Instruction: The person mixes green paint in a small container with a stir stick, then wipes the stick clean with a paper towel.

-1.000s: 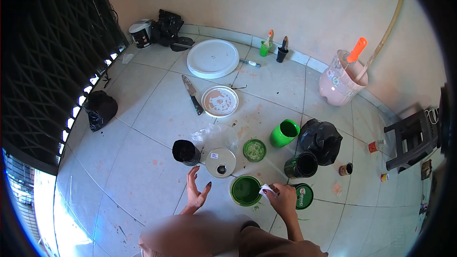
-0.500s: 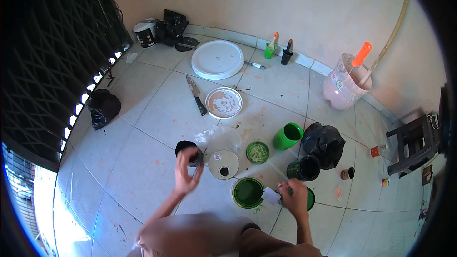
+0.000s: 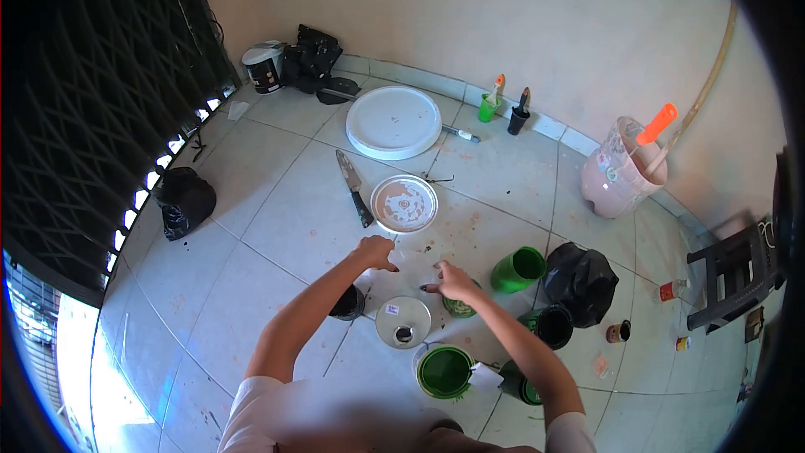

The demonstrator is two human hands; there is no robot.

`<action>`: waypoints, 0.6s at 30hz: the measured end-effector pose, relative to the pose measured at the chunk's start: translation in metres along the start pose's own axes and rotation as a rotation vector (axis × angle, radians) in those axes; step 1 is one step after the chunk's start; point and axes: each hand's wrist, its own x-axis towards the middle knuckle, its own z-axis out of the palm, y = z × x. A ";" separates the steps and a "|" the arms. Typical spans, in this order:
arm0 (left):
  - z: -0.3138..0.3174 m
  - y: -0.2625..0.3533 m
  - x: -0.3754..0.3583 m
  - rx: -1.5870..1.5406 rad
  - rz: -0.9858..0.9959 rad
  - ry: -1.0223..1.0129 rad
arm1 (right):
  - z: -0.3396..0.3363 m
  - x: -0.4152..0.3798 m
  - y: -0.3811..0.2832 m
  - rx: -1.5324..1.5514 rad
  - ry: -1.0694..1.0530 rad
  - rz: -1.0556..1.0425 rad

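A crumpled clear plastic bag lies between my hands, above the silver lid. At its left edge, my left hand is closed with curled fingers on the plastic. My right hand reaches to the bag's other side, thumb and forefinger apart at its edge. Below the right hand, a green-smeared lid is partly hidden. A dark can stands partly behind my left forearm. Nearer me are the silver lid with a dark opening, an open tin of green paint and a white paper piece.
On the right stand a green container, a dark container and a black bag. Farther off lie a knife, a round pinkish lid and a large white lid. A pink bucket stands by the wall.
My left hand has left the dark can and moved up and right to the plastic bag. My right hand has left the white paper and moved up and left to the bag. The view has shifted slightly.
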 end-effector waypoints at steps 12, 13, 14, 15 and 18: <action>0.007 0.006 0.014 -0.480 0.083 0.101 | 0.013 0.038 0.021 0.213 0.044 -0.090; 0.000 0.009 0.014 -0.532 0.089 0.105 | 0.005 0.036 0.022 0.285 0.037 -0.074; -0.006 0.013 0.013 -0.585 0.095 0.106 | -0.002 0.033 0.021 0.357 0.030 -0.057; -0.014 0.017 0.011 -0.582 0.103 0.136 | -0.010 0.029 0.020 0.411 0.039 -0.038; -0.034 0.031 0.007 -0.629 0.138 0.284 | -0.035 0.022 0.017 0.550 0.045 -0.016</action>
